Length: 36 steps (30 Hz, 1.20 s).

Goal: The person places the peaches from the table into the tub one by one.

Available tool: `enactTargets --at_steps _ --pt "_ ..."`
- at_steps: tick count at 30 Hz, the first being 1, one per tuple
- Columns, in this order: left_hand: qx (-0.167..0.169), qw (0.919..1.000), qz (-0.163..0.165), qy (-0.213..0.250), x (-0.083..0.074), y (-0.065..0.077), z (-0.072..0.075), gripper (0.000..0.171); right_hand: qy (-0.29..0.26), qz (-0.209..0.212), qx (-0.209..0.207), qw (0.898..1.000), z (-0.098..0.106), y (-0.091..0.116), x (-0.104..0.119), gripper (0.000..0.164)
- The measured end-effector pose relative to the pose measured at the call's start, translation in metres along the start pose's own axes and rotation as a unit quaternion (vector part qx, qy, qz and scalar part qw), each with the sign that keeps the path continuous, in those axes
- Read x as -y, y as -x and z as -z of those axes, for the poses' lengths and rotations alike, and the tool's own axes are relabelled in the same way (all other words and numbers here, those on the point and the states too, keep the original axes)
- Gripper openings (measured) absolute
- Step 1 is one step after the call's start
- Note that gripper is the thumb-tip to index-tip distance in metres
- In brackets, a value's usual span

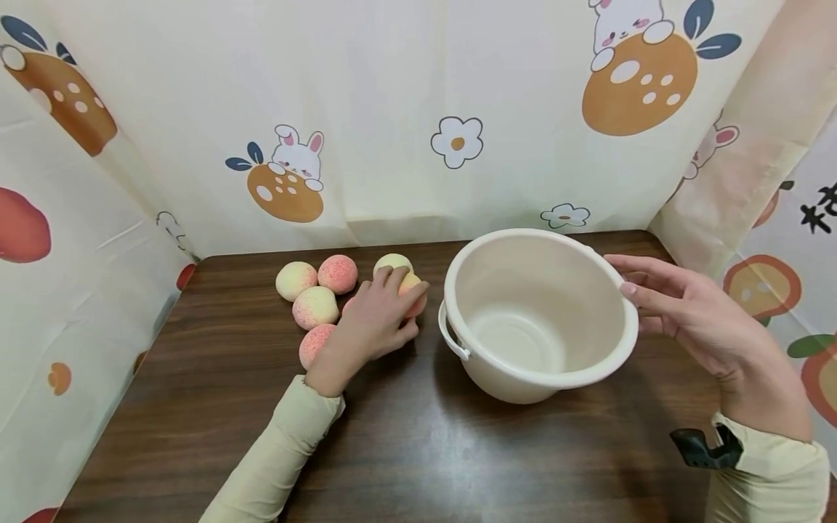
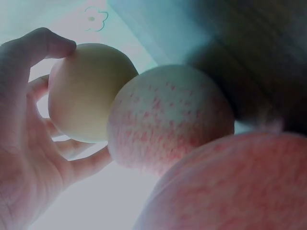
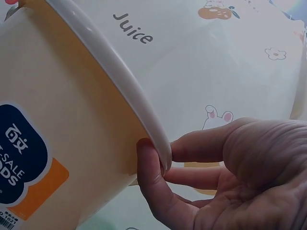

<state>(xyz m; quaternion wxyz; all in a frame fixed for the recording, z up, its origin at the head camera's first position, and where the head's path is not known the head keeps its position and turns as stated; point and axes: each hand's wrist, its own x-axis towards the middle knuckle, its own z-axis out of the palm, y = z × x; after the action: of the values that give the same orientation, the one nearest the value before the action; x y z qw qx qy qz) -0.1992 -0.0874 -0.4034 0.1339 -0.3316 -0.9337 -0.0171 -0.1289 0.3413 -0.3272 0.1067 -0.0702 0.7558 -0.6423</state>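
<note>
My left hand (image 1: 374, 314) reaches down over a group of round yellow-and-pink peaches and grips one peach (image 1: 415, 293), its thumb and curled fingers about the fruit. In the left wrist view that gripped peach (image 2: 91, 93) shows its plain yellow side, with a speckled peach (image 2: 168, 120) and a redder one (image 2: 240, 187) nearer the camera. A cream bucket (image 1: 516, 312) stands to the right, tilted toward me, with nothing inside. My right hand (image 1: 693, 312) pinches its right rim (image 3: 129, 91) between thumb and fingers.
Several other peaches lie left of my hand, among them a pink one (image 1: 337, 274) and a pale yellow one (image 1: 296, 281). The bucket's handle (image 1: 451, 338) hangs at its left side. A printed curtain (image 1: 392, 131) rises behind the dark wooden table (image 1: 405, 450).
</note>
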Motion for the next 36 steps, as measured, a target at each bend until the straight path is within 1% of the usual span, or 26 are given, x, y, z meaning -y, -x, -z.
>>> enactTargets --at_steps 3,5,8,9,18,23,31,36 --pt "-0.013 0.9999 -0.001 -0.006 0.001 0.000 0.005 0.056 0.014 0.001 0.000 1.000 -0.002 0.000 0.001 0.045" --pt "-0.020 0.9998 -0.005 -0.008 0.001 -0.001 0.009 0.056 0.013 0.004 0.008 1.000 -0.003 0.000 0.001 0.045" --pt "-0.030 0.9995 -0.007 -0.009 0.001 -0.002 0.016 0.056 0.019 0.003 0.007 1.000 -0.004 0.000 -0.001 0.045" --pt "-0.033 0.9994 -0.008 -0.010 0.001 -0.003 0.019 0.055 0.013 0.004 0.010 1.000 -0.005 -0.001 -0.001 0.046" --pt "-0.067 0.9974 -0.024 0.000 0.002 -0.006 0.051 0.053 0.015 -0.004 -0.007 1.000 -0.008 -0.001 -0.001 0.044" --pt "-0.088 0.9953 -0.039 -0.006 0.001 -0.012 0.066 0.052 0.017 -0.005 -0.013 1.000 -0.009 -0.002 0.001 0.044" --pt "-0.099 0.9936 -0.055 0.004 -0.006 -0.021 0.086 0.054 0.021 -0.016 -0.020 0.999 -0.009 -0.002 0.001 0.042" --pt "-0.122 0.9898 -0.073 0.002 -0.012 -0.029 0.096 0.048 0.019 -0.018 -0.019 0.999 -0.009 -0.002 0.002 0.042"
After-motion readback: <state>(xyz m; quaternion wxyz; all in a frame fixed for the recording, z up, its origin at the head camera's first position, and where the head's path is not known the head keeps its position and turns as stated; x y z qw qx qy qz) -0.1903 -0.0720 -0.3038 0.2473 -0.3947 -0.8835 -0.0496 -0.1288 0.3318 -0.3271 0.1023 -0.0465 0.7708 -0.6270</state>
